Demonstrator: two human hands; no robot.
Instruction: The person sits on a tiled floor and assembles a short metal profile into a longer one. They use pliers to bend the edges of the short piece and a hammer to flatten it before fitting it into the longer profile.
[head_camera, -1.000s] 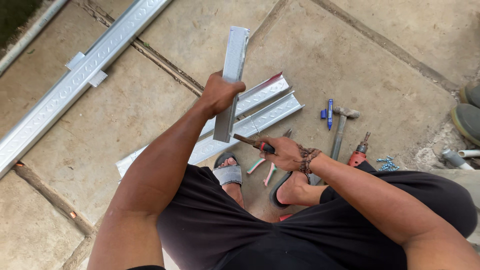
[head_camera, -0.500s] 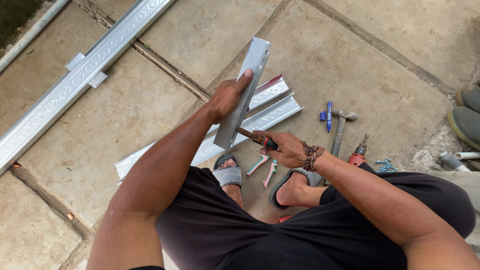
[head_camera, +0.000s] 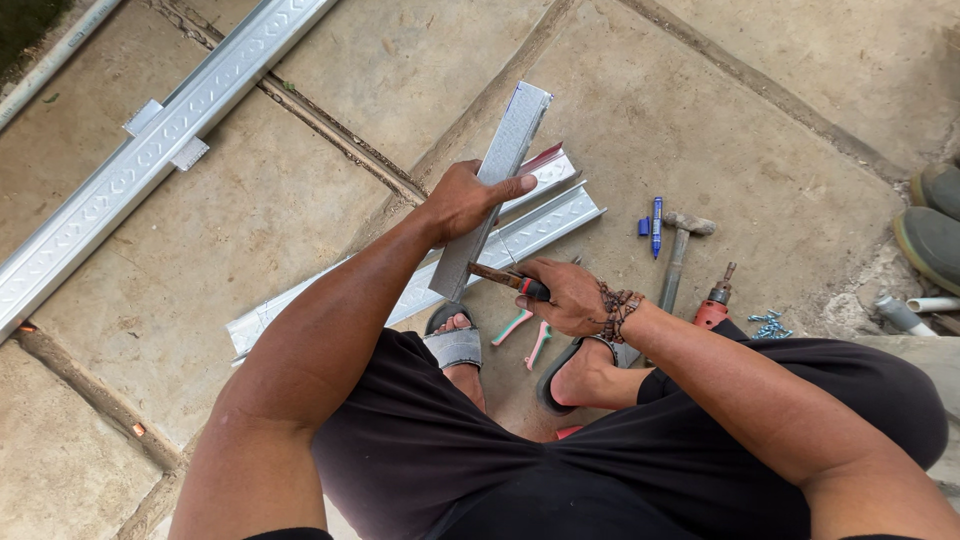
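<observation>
Gripping metal channel piece (head_camera: 497, 190), left hand (head_camera: 462, 200) wrapped; right hand (head_camera: 570, 297) fisted around tin snips (head_camera: 507, 279).

I worked outdoors in even daylight. The floor (head_camera: 300, 220) beneath me was large concrete slabs, stained and divided by dirt-filled joints (head_camera: 330, 135) running diagonally. A long embossed metal channel (head_camera: 150, 165) lay across the upper left. Grass (head_camera: 25, 25) bordered the far corner. Rubble lay at the right edge.
</observation>
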